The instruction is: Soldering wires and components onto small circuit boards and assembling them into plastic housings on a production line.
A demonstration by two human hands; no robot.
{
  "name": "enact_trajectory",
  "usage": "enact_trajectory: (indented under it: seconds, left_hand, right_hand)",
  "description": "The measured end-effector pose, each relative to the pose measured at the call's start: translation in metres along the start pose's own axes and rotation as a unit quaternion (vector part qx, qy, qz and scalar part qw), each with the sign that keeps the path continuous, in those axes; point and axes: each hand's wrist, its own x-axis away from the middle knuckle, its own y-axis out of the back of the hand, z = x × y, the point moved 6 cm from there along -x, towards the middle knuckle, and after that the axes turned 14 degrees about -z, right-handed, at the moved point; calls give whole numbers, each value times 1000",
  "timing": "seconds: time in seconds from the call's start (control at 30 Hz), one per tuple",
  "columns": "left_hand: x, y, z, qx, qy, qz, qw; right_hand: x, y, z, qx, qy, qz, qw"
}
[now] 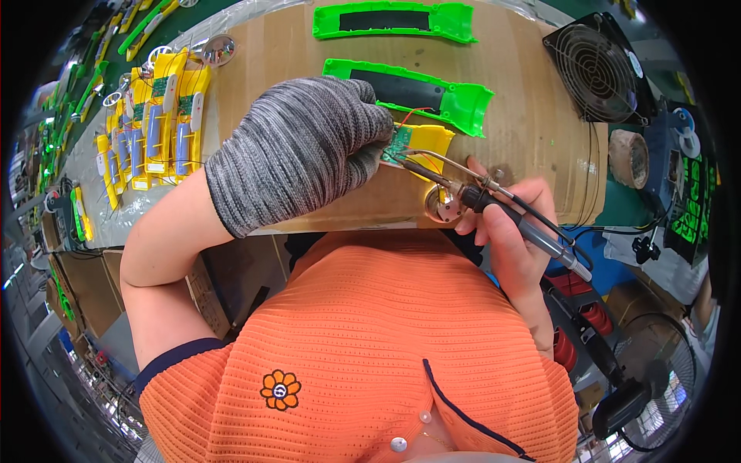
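Observation:
My left hand (305,150), in a grey knitted glove, is curled closed over the left part of a yellow plastic housing (432,140). Its fingertips are mostly hidden. A green circuit board (397,143) shows beside them, with a thin red wire (414,113) rising from it. My bare right hand (515,224) grips a soldering iron (532,231) with a thin metal tube along its side. The iron's tip reaches the board close to my left fingers; whether it touches is too small to tell. A round, shiny lamp reflector (443,207) lies below the iron.
Two green casing halves (455,108) (455,21) lie beyond my hands on a cardboard-covered table (540,139). Several yellow housings with blue cells (157,123) are grouped at left. A black fan (598,69) and a tape roll (628,158) stand at right.

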Motion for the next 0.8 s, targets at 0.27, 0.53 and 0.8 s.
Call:
enact_trajectory:
  seconds: [0.27, 0.53, 0.8]
  left_hand:
    - [-3, 3, -6, -25, -1, 5, 1000]
    - [-41, 15, 1, -184, -120, -50, 974]
    - [-22, 10, -2, -212, -126, 103, 964]
  right_hand:
    - [-25, 33, 20, -35, 91, -98, 990]
    - [-34, 56, 7, -134, 72, -166, 974]
    - [-33, 62, 10, -192, 91, -184, 960]
